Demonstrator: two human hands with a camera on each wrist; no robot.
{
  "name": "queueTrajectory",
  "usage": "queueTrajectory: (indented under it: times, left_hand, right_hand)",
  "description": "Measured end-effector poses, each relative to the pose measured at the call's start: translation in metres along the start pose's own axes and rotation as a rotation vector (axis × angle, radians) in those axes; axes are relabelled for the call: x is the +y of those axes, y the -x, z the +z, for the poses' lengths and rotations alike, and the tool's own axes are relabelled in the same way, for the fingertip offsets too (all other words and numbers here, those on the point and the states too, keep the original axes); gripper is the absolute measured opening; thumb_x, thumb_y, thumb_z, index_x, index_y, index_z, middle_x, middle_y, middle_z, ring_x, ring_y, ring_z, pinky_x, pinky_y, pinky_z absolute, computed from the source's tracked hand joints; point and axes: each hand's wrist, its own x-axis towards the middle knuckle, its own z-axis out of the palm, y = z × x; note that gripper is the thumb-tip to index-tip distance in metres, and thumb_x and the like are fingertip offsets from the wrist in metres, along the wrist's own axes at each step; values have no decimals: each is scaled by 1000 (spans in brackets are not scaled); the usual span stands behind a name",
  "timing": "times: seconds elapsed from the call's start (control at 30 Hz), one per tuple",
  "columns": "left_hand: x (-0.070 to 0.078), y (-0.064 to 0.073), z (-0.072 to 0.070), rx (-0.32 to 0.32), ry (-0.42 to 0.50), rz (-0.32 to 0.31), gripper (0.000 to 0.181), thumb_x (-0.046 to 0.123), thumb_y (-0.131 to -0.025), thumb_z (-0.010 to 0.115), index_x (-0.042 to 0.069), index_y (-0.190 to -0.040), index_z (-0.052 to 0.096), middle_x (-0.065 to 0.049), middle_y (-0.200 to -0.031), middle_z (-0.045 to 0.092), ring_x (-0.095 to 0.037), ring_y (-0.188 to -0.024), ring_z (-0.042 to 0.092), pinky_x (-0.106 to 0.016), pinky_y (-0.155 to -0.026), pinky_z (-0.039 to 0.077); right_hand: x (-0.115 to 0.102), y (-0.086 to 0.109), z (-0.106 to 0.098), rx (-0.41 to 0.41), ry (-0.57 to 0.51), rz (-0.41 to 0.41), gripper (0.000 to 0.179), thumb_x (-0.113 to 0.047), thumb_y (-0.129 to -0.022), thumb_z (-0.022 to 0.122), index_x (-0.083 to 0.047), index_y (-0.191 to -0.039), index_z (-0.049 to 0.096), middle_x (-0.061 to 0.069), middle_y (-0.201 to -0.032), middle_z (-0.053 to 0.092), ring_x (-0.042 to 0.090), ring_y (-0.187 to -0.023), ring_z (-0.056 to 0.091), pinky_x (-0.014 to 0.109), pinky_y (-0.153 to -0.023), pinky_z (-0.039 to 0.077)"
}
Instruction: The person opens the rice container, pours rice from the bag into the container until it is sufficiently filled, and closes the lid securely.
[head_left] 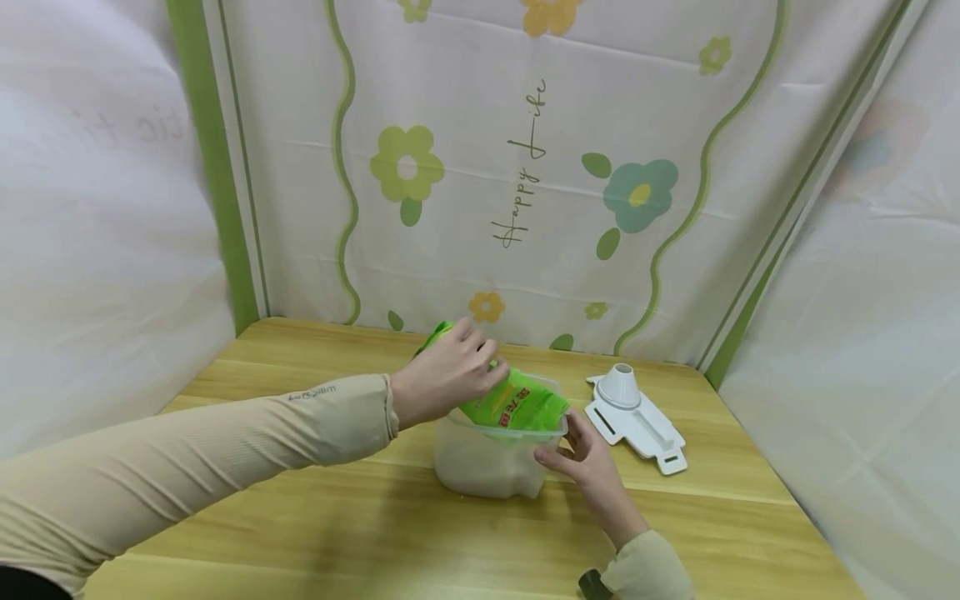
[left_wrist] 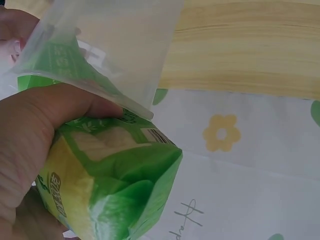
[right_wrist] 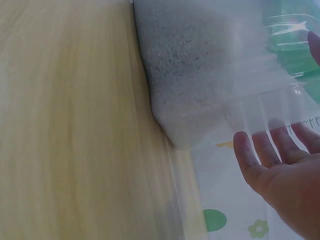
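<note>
My left hand [head_left: 455, 371] grips a green printed rice bag [head_left: 517, 404], which is tilted with its lower right end inside the mouth of a clear plastic container [head_left: 487, 458]. In the left wrist view, the thumb presses the green and yellow bag [left_wrist: 115, 170] beside the container's rim [left_wrist: 135, 110]. White rice grains [right_wrist: 185, 55] show through the container wall in the right wrist view. Around the container's right end, my right hand [head_left: 588, 467] holds it with thumb and fingers spread, the fingertips [right_wrist: 243, 142] against the clear wall. The bag's opening is hidden.
A white lid [head_left: 641, 425] with a cone-shaped cup [head_left: 621, 387] on it lies on the wooden table [head_left: 322, 517], right of the container. Behind the table hangs a flowered curtain [head_left: 465, 242]. A dark object [head_left: 592, 583] shows by the right sleeve.
</note>
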Motion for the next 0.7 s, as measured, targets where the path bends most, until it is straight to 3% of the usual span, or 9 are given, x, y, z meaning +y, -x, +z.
queueTrajectory:
  times: [0.7]
  left_hand:
    - [-2, 2, 1, 6, -11, 22, 40, 20, -85, 76, 13, -122, 62, -10, -104, 63, -26, -92, 62, -46, -90, 47]
  right_hand:
    - [1, 0, 0, -1, 7, -6, 66, -6, -86, 75, -15, -145, 45, 9, -139, 50, 25, -129, 45, 38, -100, 45]
